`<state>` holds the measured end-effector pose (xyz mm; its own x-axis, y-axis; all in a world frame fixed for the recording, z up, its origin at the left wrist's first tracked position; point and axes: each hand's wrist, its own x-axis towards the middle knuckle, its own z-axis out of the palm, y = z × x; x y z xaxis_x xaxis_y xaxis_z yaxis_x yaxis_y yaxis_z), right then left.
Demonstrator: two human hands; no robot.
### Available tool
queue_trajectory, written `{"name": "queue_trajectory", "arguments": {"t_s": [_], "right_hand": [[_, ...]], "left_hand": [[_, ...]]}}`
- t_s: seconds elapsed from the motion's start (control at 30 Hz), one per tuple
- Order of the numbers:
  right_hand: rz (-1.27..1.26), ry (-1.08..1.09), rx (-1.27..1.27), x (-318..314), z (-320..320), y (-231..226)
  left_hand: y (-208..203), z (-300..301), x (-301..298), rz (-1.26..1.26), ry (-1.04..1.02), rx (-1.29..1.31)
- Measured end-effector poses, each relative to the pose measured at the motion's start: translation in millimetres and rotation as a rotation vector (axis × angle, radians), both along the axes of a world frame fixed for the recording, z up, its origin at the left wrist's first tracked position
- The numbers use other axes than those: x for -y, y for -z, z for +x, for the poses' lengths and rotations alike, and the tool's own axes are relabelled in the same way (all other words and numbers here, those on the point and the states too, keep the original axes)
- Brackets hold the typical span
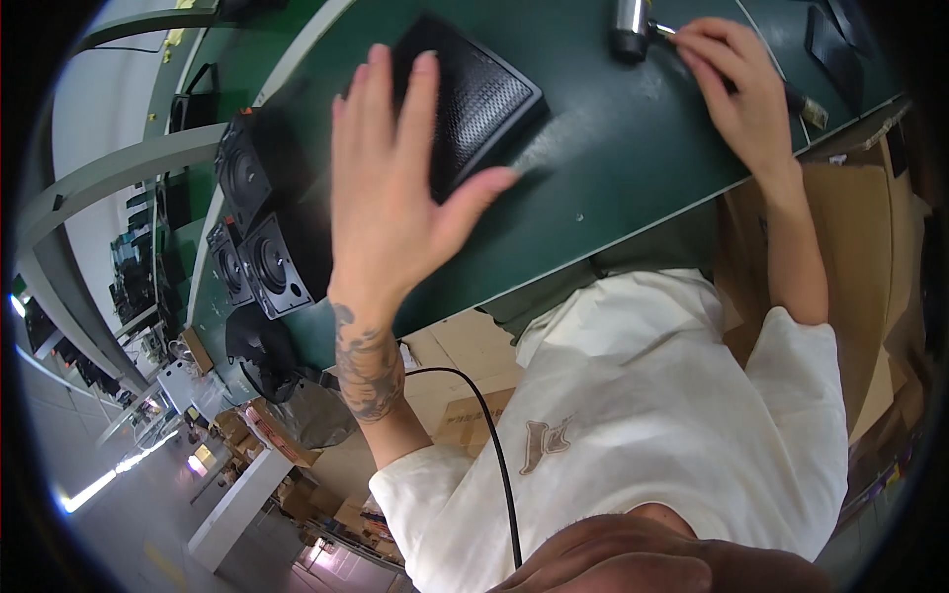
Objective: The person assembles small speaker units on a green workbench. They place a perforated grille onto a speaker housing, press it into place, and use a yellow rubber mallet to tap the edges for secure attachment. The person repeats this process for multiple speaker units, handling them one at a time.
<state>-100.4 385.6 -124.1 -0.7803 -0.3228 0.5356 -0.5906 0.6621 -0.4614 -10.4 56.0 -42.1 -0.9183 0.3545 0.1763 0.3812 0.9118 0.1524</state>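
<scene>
My left hand (390,188) is open, its fingers stretched and thumb spread. It is over the left side of a black rectangular panel with a perforated mesh face (484,104), which looks like a speaker grille; whether the palm touches it, I cannot tell. At the table's far right, my right hand (736,94) is closed around the thin metal shaft of a hammer. The hammer's head (631,28) is a silver cylinder with a black end, resting on or just above the tabletop. A dark rod with a pale tip (813,111) shows past my right wrist.
Several black speaker boxes (269,265) with round cones are grouped left of my left hand. The green table (583,188) has a pale front edge. Dark flat pieces (832,54) lie at the far right. Cardboard (820,257) stands below the right edge, and a black cable (494,435) hangs near my body.
</scene>
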Motion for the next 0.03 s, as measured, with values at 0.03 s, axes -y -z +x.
{"name": "queue_trajectory", "arguments": {"t_s": [0.03], "right_hand": [[0.000, -0.032, 0.028, 1.2, 0.6, 2.0]], "left_hand": [[-3.3, -3.0, 1.8, -0.011, -0.006, -0.009]]}}
